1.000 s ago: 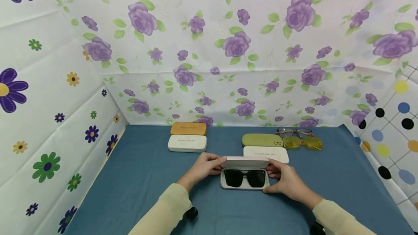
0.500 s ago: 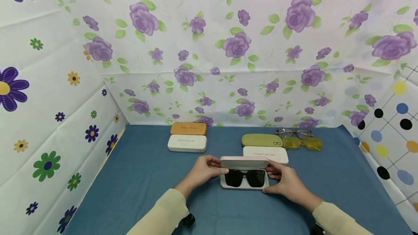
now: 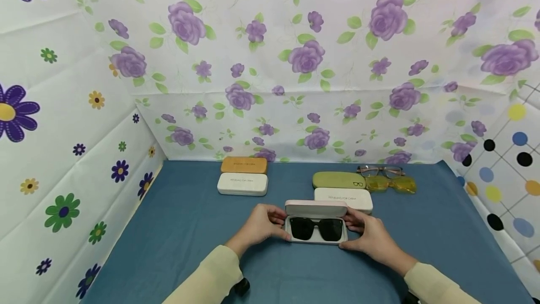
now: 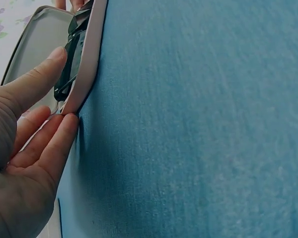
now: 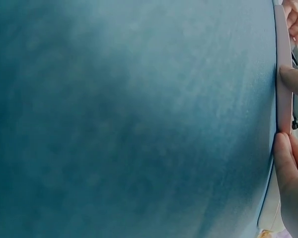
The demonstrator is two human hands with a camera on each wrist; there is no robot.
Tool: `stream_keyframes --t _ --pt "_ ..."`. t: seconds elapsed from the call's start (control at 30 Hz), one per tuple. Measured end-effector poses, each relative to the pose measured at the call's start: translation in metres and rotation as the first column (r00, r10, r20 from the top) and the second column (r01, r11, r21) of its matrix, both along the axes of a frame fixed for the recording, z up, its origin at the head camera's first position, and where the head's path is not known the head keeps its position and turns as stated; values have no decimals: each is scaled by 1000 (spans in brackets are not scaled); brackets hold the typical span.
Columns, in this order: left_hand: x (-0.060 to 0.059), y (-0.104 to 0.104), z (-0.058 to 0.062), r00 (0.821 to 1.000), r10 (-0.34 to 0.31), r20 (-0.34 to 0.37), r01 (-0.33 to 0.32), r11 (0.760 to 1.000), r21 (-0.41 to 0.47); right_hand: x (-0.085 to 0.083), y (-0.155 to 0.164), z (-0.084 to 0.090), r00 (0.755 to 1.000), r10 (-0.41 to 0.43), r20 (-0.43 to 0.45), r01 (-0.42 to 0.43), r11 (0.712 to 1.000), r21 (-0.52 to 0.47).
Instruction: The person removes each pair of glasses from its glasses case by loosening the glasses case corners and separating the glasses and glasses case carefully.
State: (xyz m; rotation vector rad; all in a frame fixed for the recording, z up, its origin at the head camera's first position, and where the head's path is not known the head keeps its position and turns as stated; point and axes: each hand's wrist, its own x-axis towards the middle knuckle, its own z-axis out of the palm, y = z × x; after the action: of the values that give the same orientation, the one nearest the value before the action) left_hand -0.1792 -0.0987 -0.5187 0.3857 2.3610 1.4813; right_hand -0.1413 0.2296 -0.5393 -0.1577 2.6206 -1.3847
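A pale pink glasses case (image 3: 316,208) sits on the blue cloth with its lid raised. Dark sunglasses (image 3: 316,229) lie inside, lenses facing the front. At the case's left end my left hand (image 3: 261,225) holds it, fingertips at the end wall; the thumb (image 4: 37,79) reaches across the corner, overlapping the sunglasses in the left wrist view. My right hand (image 3: 371,236) grips the other end, its thumb (image 5: 294,79) pressed on the front wall and its fingers around the side by the lid.
Behind the case lie a white glasses case (image 3: 342,197), a green case (image 3: 339,180), yellow-lens glasses (image 3: 391,184) and clear glasses (image 3: 380,171). Farther left lie an orange case (image 3: 243,164) and another white case (image 3: 242,184). Patterned cloth walls (image 3: 270,121) stand around the blue cloth (image 3: 190,229).
The left thumb has moved from the lid's left side, over the sunglasses' left edge, down to the front left corner. The right hand, case and sunglasses stay in place.
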Motion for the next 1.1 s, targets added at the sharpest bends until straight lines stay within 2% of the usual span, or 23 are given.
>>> stream_keyframes --t 0.2,0.3,0.4,0.47,0.6,0.73,0.83,0.93,1.03,1.1 --pt "0 2 -3 1000 -9 -9 9 1000 -19 3 3 0 999 13 -36 -11 999 52" --pt "-1 2 -5 1000 -11 -10 11 999 -36 5 4 2 995 2 -104 10 994 112" --pt "-2 3 -7 1000 -8 -12 7 999 -51 7 3 6 977 -10 -211 44 986 158" --pt "-2 3 -6 1000 -5 -15 5 998 -56 9 1 9 950 -3 -314 68 978 197" --pt "-2 4 -5 1000 -5 -14 4 998 -55 12 -7 16 862 61 -503 97 954 283" --pt "-1 5 -3 1000 -7 -21 5 998 -68 11 -16 18 797 189 -574 32 936 351" --pt "-1 6 -1 1000 -9 -28 7 997 -80 8 -24 19 765 265 -587 -33 926 376" --pt "-1 7 1 1000 -10 -29 8 996 -84 4 -32 19 735 313 -601 -56 912 406" --pt "0 7 1 999 -11 -32 9 996 -87 1 -41 21 717 346 -605 -59 895 442" --pt "0 7 0 999 -12 -33 9 996 -88 1 -47 22 715 359 -600 -64 888 456"
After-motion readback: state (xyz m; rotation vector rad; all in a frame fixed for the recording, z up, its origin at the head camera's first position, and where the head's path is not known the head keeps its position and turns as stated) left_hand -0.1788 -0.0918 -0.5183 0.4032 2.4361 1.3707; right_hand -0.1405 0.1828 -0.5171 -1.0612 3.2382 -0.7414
